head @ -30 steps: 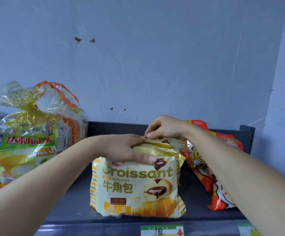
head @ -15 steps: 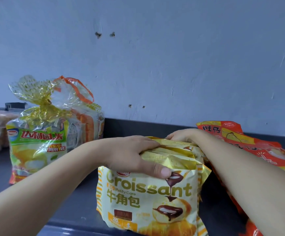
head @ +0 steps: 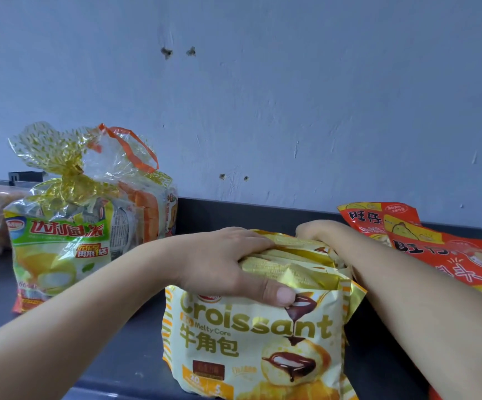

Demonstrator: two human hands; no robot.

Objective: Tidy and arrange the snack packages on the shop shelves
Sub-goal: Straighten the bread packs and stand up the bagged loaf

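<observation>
On the dark shelf (head: 113, 353), seen from the head camera, a row of yellow croissant packs (head: 251, 339) stands upright at the front edge with the printed face towards the viewer. Several gold top seams are bunched one behind another. The left hand (head: 228, 264) clamps that bunch from the front: its thumb presses on the face of the first pack just above the lettering, and its fingers lie over the seams. The right hand (head: 317, 235) sits at the back of the row with its knuckles curled over the rearmost seam. Its fingertips are hidden behind the foil, so it probably grips the last pack, though that cannot be confirmed. Between them, the two hands squeeze the packs into one block.

To the left and well apart stands a green-labelled cake bag (head: 61, 249) tied with a gold ribbon, and an orange-handled bag (head: 144, 197) stands just behind it. To the right, just beside the right forearm, red snack packs (head: 436, 252) lean back against the shelf's rear lip. A scuffed blue wall (head: 291, 96) rises behind everything.

The step in hand looks like gathering and squaring up the croissant row. The next move likely calls for sliding the block as one to line it up with the shelf edge. Even pressure from both hands would stop the slippery foil from fanning out, and the block must not nudge the red packs.
</observation>
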